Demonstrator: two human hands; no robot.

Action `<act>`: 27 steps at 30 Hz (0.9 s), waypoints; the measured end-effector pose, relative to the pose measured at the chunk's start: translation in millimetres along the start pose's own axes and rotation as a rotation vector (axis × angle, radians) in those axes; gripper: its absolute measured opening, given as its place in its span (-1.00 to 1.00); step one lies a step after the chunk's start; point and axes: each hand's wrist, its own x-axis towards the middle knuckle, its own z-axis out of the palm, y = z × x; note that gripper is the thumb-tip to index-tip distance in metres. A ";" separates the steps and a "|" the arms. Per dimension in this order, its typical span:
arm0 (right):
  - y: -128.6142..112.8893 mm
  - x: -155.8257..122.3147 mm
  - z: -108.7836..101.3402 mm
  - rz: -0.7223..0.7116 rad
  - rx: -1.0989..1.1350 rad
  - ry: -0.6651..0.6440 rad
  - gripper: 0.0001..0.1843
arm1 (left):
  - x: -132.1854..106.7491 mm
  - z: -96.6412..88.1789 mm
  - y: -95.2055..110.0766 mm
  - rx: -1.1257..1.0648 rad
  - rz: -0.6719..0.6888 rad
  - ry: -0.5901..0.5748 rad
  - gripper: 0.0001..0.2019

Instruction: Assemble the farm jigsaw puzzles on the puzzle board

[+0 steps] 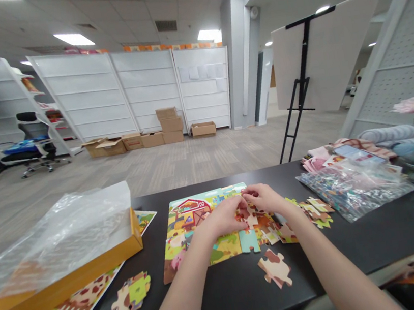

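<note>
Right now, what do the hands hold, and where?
Cannot tell: left hand and right hand meet over the jigsaw puzzle, their fingers hiding any held piece.

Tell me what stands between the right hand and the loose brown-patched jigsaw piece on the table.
Nothing raised blocks it. The right hand is over the assembled farm puzzle, and the loose jigsaw piece lies on the black table just beyond the puzzle's lower edge. Only those flat puzzle pieces lie between them.

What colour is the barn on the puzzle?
The puzzle barn is red with white trim, best in the head view.
</note>
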 end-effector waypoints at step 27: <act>-2.8 -2.1 2.6 0.208 0.412 -0.152 -0.74 | -13.0 -27.6 -26.4 0.184 -0.376 0.179 -0.81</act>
